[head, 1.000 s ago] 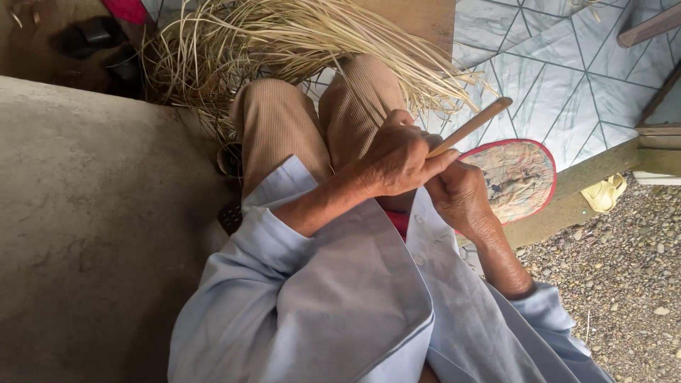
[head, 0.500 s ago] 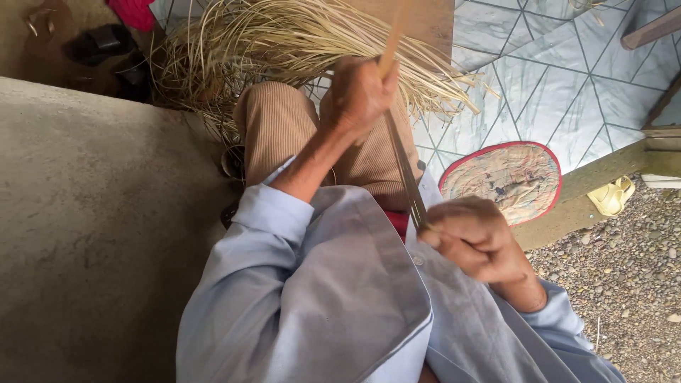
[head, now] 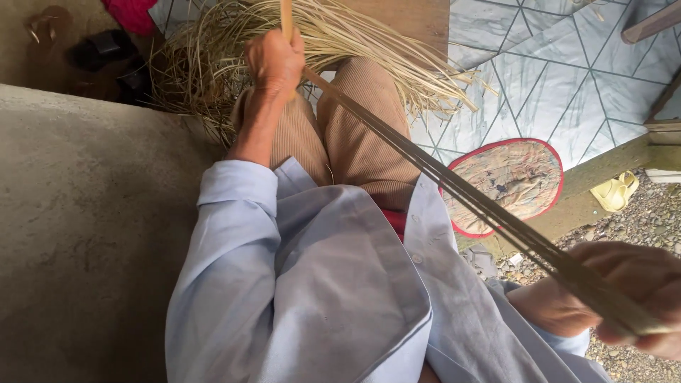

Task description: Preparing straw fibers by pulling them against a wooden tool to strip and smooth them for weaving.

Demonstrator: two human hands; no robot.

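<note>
Nearest, the right hand [head: 624,298] closes its grip round the near end of the long thin pale bamboo strips [head: 454,186]. These stretch taut across the lap to the left hand [head: 275,60], fisted round a pale wooden stick [head: 286,18]. Beyond lies a heap of loose straw-coloured strips [head: 355,42]; judging by this, splitting is under way and calls for steady tension.

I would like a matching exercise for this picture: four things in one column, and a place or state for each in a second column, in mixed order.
Things:
1. left hand
2. right hand
3. pile of pale strips
4. red-rimmed mat

Places or states:
A. flat on the tiled floor
B. raised, gripping the stick
C. heaped beyond the knees
D. low, closed on the long strip's near end

Pairs: 1-B, 2-D, 3-C, 4-A
</note>
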